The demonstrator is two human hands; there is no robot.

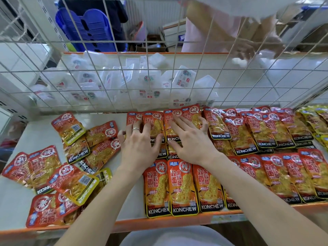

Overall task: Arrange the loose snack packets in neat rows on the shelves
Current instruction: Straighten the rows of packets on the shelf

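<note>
A person's two bare forearms; a thin silver ring [135,129] bands one finger of the left hand [140,146], with a white garment [177,236] below.

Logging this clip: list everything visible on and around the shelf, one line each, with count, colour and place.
shelf: one, white with orange front edge, across the foreground
loose packets: roughly a dozen, red-orange, jumbled at the shelf's left
rowed packets: many, red-orange, overlapping rows from centre to right
yellow packets: several, yellow, far right at the back
wire grid: one, white, upright behind the shelf
white plastic packs: many, white, heaped beyond the grid
stools: one stack, blue, upper left beyond the grid
other person: one, pink clothing, upper right
ring: one, silver, on the left hand
left hand: fingers spread, pressing on back-row packets
right hand: fingers spread, pressing beside it
</note>
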